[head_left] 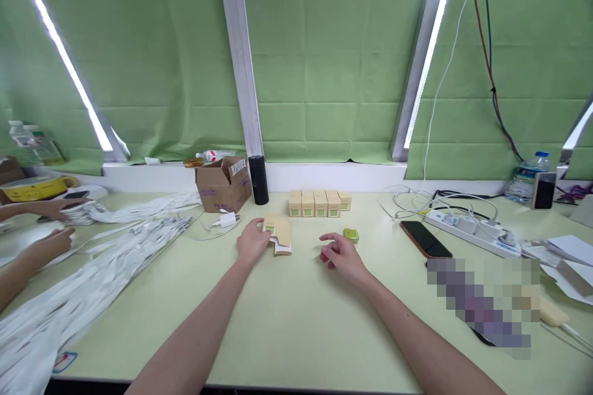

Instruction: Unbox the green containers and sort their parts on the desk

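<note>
My left hand point(252, 242) rests on the pale green table point(287, 321) and grips a small tan carton point(278, 233) with a green label, lying on its side with its white end flap open. My right hand point(340, 256) hovers just above the table with fingers loosely curled, holding nothing. A small round green object point(351, 234) lies just beyond its fingertips. Behind both hands stands a row of several closed tan cartons point(319, 203) with green labels.
An open brown cardboard box point(223, 185) and a black cylinder point(258, 180) stand at the back. A white charger point(227, 220), a phone point(425, 239), a power strip point(472, 232) and cables lie around. White strips point(106, 259) cover the left, where another person's hands point(46, 241) work.
</note>
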Demonstrator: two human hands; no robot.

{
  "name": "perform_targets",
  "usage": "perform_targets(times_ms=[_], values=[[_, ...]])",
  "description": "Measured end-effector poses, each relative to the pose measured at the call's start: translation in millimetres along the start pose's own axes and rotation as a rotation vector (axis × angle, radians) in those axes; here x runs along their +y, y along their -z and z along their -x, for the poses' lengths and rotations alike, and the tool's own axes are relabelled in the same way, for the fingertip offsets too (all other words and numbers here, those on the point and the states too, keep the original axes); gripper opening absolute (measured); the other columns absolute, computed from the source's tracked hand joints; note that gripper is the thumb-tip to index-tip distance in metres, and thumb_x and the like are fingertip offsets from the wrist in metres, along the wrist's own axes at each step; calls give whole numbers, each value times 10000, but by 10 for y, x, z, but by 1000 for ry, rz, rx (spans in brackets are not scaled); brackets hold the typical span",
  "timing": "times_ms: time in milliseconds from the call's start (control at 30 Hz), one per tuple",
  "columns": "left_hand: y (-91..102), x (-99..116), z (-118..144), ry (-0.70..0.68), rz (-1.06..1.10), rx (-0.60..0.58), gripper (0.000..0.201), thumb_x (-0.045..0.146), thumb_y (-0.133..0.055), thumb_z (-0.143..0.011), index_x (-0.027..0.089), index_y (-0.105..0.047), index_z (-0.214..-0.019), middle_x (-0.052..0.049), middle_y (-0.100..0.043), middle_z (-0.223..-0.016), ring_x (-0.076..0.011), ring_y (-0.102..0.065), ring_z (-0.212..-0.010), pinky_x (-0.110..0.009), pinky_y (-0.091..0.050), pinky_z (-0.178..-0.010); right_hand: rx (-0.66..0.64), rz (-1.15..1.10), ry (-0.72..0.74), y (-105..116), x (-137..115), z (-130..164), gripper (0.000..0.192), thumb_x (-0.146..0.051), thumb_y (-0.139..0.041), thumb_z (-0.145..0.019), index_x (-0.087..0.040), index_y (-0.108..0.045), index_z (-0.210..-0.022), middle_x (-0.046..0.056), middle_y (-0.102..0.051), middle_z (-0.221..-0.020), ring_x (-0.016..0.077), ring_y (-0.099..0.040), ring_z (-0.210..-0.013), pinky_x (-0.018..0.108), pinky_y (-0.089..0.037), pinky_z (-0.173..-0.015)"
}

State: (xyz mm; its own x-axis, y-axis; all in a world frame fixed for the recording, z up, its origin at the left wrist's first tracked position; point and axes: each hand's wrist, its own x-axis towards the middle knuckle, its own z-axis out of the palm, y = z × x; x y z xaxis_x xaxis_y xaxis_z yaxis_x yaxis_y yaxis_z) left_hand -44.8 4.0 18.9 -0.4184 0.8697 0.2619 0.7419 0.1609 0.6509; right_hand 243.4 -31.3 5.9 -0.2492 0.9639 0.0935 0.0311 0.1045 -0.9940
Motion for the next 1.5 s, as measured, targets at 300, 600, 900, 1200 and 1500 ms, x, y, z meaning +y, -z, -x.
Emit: perform_targets(times_ms=[300, 600, 900, 1200, 1500], values=[[16, 24, 75, 26, -210, 3, 445, 345, -591, -801, 241, -652, -1230, -156, -782, -1003, -429, -595, -1221, -540, -343, -1001, 54, 32, 54, 6, 41, -11, 325, -449, -709, -769, -226, -670, -1001, -7, -671, -673, 207, -653, -678, 310, -522, -560], [71, 150, 166, 19, -195, 94, 443, 383, -485, -920, 207, -561, -1320, -201, -716, -1238, -462, -477, -1303, -561, -324, -1021, 577, 248, 252, 456, -27, -127, 289, -325, -577, -800, -237, -654, -1065, 41, -687, -858, 222, -601, -743, 337, -489, -673], [52, 364, 372, -195, -153, 279, 348, 275, -472, -950, 225, -562, -1282, -141, -642, -1207, -385, -468, -1202, -514, -353, -970, 458, 486, -10, 661, 266, -353, 610, -100, -641, -555, -256, -607, -1144, 69, -732, -1131, 294, -660, -1033, 376, -458, -855], [-123, 517, 699, -643, -3, 134, 317, 140, -503, -919, 236, -588, -1209, -104, -669, -1133, -325, -512, -1106, -466, -377, -912, 405, 264, 50, 614, 299, -365, 433, -233, -794, -620, -223, -655, -1030, 72, -754, -1040, 284, -687, -1020, 422, -524, -919], [-164, 557, 823, -790, 176, -81, 360, 248, -559, -986, 247, -525, -1344, -90, -663, -1167, -297, -540, -1121, -484, -456, -978, 82, -453, 101, 194, -11, -141, 608, -499, -911, -702, -215, -638, -1166, 92, -744, -1110, 277, -767, -920, 386, -615, -727]])
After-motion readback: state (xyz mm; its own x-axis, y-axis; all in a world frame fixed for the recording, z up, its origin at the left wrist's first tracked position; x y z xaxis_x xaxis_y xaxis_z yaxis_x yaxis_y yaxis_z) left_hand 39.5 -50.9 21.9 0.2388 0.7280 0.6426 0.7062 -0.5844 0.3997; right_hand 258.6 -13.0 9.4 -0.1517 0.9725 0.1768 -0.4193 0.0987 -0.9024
